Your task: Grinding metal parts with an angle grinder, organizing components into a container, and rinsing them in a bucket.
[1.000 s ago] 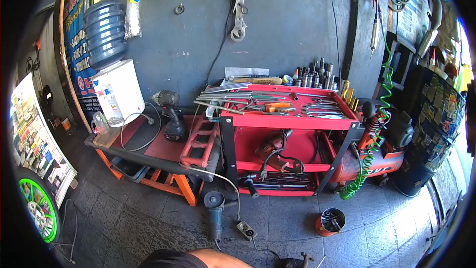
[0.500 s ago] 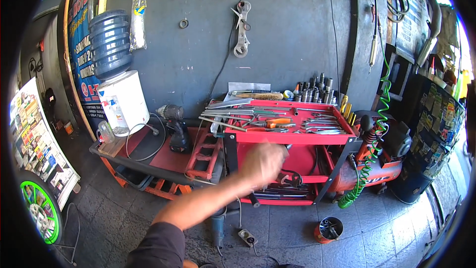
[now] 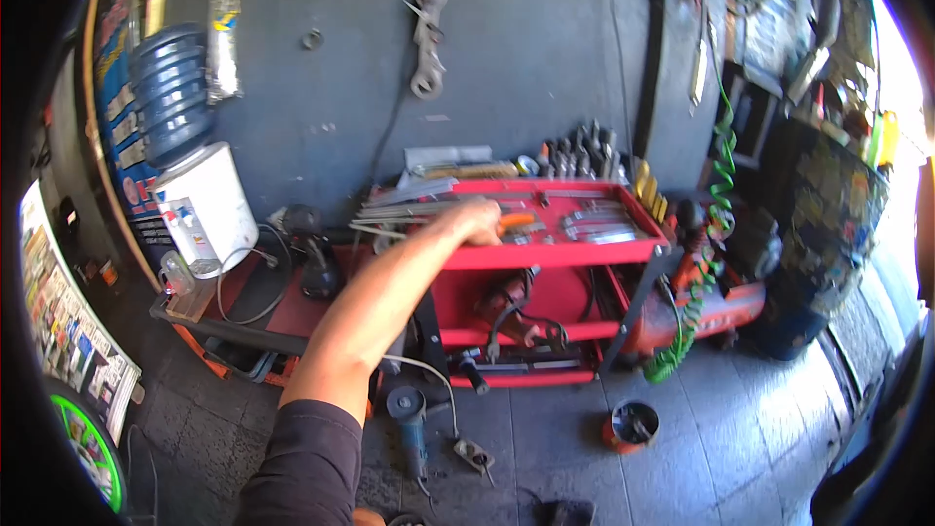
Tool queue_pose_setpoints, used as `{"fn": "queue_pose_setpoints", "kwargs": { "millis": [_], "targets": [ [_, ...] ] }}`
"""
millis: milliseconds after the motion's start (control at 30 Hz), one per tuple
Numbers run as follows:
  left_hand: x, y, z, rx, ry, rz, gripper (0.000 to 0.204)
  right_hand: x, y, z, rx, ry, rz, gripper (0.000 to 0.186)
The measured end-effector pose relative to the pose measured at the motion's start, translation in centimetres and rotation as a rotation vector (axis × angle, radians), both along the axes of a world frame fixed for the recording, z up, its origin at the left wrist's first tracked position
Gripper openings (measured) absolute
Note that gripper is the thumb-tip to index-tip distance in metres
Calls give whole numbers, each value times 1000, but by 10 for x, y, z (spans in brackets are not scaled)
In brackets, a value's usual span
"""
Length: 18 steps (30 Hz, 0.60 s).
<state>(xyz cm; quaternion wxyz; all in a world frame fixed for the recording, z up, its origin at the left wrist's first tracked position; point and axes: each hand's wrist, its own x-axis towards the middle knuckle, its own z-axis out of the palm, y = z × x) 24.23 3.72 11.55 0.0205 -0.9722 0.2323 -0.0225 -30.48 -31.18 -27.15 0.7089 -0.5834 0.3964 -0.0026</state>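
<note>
My left hand (image 3: pixel 477 221) reaches into the top tray of a red tool cart (image 3: pixel 545 255), the bare forearm and dark sleeve coming up from the lower edge. Its fingers point down among the tools, blurred and partly hidden, so whether they grip anything does not show. Right beside the fingers lies a tool with an orange handle (image 3: pixel 516 220). Long metal rods (image 3: pixel 404 210) lie left of the hand, and several wrenches (image 3: pixel 602 224) lie to its right. My right hand is not identifiable; a small patch of skin shows at the lower edge.
Sockets (image 3: pixel 581 154) stand behind the tray. A cordless drill (image 3: pixel 314 258) and a water dispenser (image 3: pixel 209 209) stand on the low bench at left. On the floor are an angle grinder (image 3: pixel 411 429), a power strip (image 3: pixel 474 456) and a small bucket (image 3: pixel 631 427). A green coiled hose (image 3: pixel 682 331) hangs at right.
My left hand has moved from in front of the cart's middle shelf up and forward into the top tray. The camera view has shifted, uncovering the red tool on the middle shelf and the grinder.
</note>
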Motion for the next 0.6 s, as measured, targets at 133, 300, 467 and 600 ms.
{"fn": "queue_pose_setpoints", "kwargs": {
  "millis": [133,300,467,600],
  "targets": [
    [16,-5,-3,52,71,-85,42,-49,3,-20,14,23,-134,24],
    [30,3,-3,-66,103,-82,41,-104,1,-73,-70,230,-224,30],
    [59,20,20,-426,-221,-166,41,-125,23,-91,-611,414,13,53],
    [60,27,69,-560,-733,4,50,-124,26,-86,-818,429,88,53]
  ]
}}
